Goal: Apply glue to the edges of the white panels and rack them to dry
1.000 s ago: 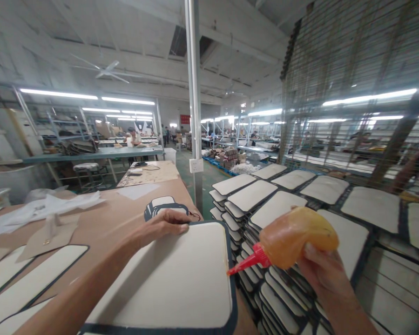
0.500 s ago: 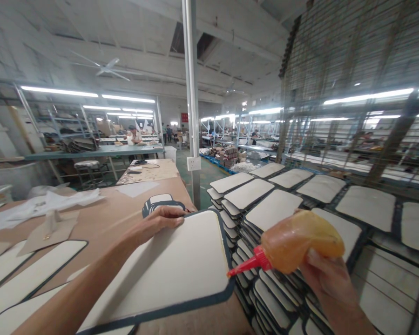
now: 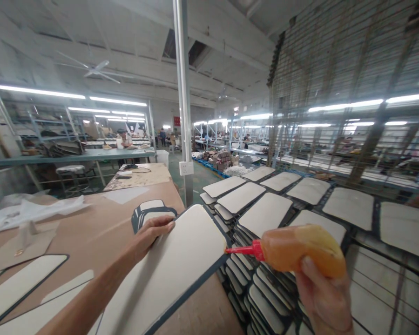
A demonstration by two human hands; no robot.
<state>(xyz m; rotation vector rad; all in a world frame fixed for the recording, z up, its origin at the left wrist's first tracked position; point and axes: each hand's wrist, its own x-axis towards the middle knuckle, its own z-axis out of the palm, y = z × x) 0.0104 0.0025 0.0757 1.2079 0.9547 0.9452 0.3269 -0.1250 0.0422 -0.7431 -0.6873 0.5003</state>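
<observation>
My left hand (image 3: 156, 231) pinches the far edge of a cream panel with a dark border (image 3: 174, 265), which is tilted over the table. My right hand (image 3: 323, 291) is wrapped round a squeeze bottle of amber glue (image 3: 302, 246), lying almost level. Its red nozzle (image 3: 244, 250) points left, and the tip touches the panel's right edge near a rounded corner. Behind my left hand lies a small stack of dark-edged pieces (image 3: 152, 211) on the brown table (image 3: 101, 232).
On the right, wire racks hold several layers of cream panels (image 3: 265, 214). More panels (image 3: 28, 284) and a beige flap piece (image 3: 24, 246) lie at left on the table. A metal post (image 3: 183, 93) with a socket box stands ahead. A person (image 3: 125, 139) sits at a far bench.
The nozzle tip has moved along the panel's right edge to the corner, and the bottle has levelled out. The panel has turned in my left hand. My view has shifted to the right.
</observation>
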